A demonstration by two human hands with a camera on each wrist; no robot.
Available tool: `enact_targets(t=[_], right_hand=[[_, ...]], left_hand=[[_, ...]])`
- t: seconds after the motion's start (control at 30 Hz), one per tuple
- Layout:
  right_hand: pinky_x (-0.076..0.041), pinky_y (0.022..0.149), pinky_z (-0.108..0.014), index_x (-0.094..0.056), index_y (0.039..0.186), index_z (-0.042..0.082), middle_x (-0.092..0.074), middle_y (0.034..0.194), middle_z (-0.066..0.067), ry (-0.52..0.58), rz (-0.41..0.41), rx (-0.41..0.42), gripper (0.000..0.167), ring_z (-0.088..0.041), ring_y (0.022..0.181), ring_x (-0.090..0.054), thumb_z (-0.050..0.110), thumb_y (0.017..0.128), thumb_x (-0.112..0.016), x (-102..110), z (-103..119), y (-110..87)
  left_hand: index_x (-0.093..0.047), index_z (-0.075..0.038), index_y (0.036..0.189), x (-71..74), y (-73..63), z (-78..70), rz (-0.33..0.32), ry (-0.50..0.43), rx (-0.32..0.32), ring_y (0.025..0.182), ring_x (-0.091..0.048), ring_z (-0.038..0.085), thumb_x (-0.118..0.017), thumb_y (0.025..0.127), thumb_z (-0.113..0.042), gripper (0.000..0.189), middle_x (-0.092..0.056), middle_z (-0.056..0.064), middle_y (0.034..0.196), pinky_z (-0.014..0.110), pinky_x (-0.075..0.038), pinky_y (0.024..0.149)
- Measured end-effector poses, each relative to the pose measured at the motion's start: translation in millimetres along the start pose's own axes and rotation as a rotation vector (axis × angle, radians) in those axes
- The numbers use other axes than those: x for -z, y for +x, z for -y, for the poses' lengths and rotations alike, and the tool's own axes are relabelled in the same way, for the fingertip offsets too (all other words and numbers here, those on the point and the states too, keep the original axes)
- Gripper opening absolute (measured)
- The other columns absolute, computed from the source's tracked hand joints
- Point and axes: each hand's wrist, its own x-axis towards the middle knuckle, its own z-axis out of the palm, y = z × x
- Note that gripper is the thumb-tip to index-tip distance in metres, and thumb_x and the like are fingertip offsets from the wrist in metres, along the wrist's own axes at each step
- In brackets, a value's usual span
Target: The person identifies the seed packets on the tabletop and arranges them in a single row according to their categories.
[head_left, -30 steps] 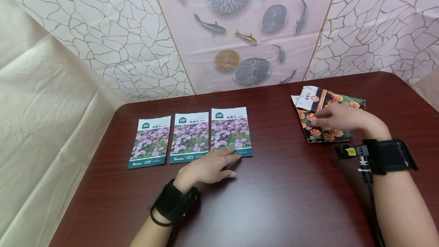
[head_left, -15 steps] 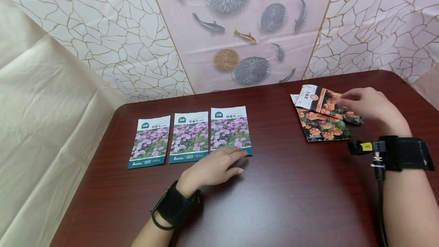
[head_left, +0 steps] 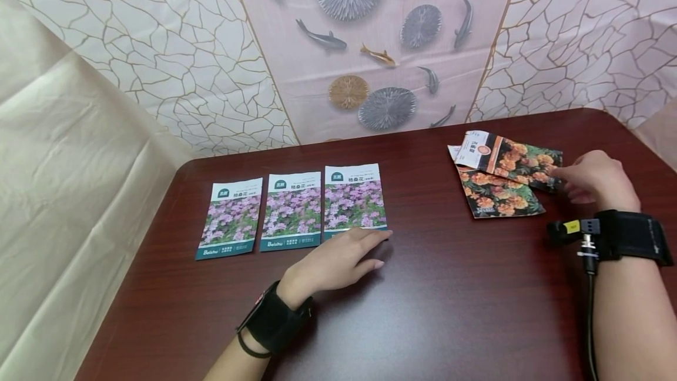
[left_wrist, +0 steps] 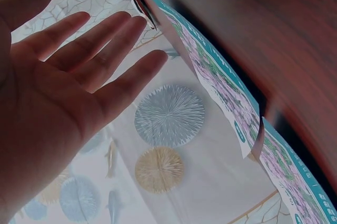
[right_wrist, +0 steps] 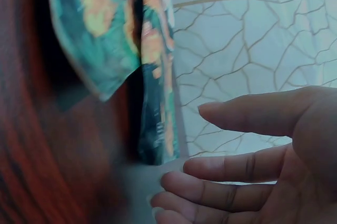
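Three seed packets with pink-purple flowers stand side by side on the table: the left packet (head_left: 229,219), the middle packet (head_left: 291,210) and the right packet (head_left: 354,199). My left hand (head_left: 338,258) lies over the lower edge of the right one, fingers extended; whether it touches is unclear. Over at the right, a marigold seed packet (head_left: 523,162) overlaps another marigold packet (head_left: 497,197) at an angle. Beside the upper one's right end is my right hand (head_left: 603,180). In the right wrist view its thumb and fingers (right_wrist: 226,168) are apart, holding nothing.
The dark red-brown table (head_left: 449,304) has a rounded far edge with a patterned cloth (head_left: 391,57) behind it. A pale cloth (head_left: 69,193) hangs along the left side. A black cable (head_left: 590,322) runs along the right forearm from the wrist camera.
My right hand has moved right, off the marigold packets to beside the upper one's right end, which now lies flatter and uncovered. My left hand has slid slightly right.
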Motion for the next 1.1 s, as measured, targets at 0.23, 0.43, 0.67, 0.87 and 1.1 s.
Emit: enact_targets(t=[0.23, 0.43, 0.67, 0.87, 1.1], right_hand=[[-0.053, 0.052, -0.037, -0.058, 0.077, -0.011, -0.058, 0.061, -0.012, 0.026, 0.056, -0.046, 0.044, -0.017, 0.048, -0.057, 0.032, 0.083, -0.062, 8, 38, -34.7], [-0.053, 0.054, -0.037, -0.057, 0.081, -0.016, -0.057, 0.06, -0.009, 0.028, 0.099, -0.036, 0.039, -0.019, 0.053, -0.059, 0.022, 0.083, -0.062, 13, 56, -50.8], [-0.053, 0.053, -0.033, -0.057, 0.082, -0.016, -0.057, 0.057, -0.003, 0.107, 0.131, -0.052, 0.036, -0.016, 0.053, -0.059, 0.019, 0.08, -0.065, 13, 52, -45.2], [-0.051, 0.052, -0.033, -0.057, 0.083, -0.014, -0.057, 0.057, -0.002, 0.094, 0.115, -0.06, 0.034, -0.014, 0.052, -0.056, 0.018, 0.08, -0.065, 11, 49, -42.5], [-0.048, 0.053, -0.032, -0.06, 0.069, -0.005, -0.053, 0.062, -0.001, 0.172, 0.117, -0.069, 0.021, -0.016, 0.056, -0.053, 0.011, 0.083, -0.059, 10, 42, -40.8]], left_hand=[[-0.034, -0.01, 0.141, -1.3, 0.4, 0.5, 0.002, -0.015, 0.002, 0.124, -0.04, 0.017, -0.049, 0.096, -0.027, 0.051, -0.045, 0.006, 0.136, 0.03, -0.034, 0.101], [-0.033, -0.012, 0.142, -1.7, 0.5, 0.5, 0.01, -0.017, 0.007, 0.125, -0.039, 0.016, -0.049, 0.096, -0.027, 0.051, -0.044, 0.005, 0.137, 0.03, -0.033, 0.102], [-0.033, -0.011, 0.142, -2.4, 0.2, 1.6, 0.014, -0.022, 0.011, 0.126, -0.039, 0.016, -0.049, 0.096, -0.027, 0.051, -0.044, 0.005, 0.136, 0.03, -0.032, 0.102], [-0.035, -0.01, 0.141, -3.3, 0.4, 1.9, 0.011, -0.019, 0.001, 0.125, -0.039, 0.016, -0.049, 0.096, -0.027, 0.05, -0.045, 0.006, 0.135, 0.03, -0.033, 0.102], [-0.039, -0.01, 0.139, -3.7, 1.7, 0.2, 0.008, -0.005, -0.01, 0.123, -0.042, 0.016, -0.049, 0.096, -0.027, 0.048, -0.047, 0.007, 0.134, 0.029, -0.034, 0.101]])
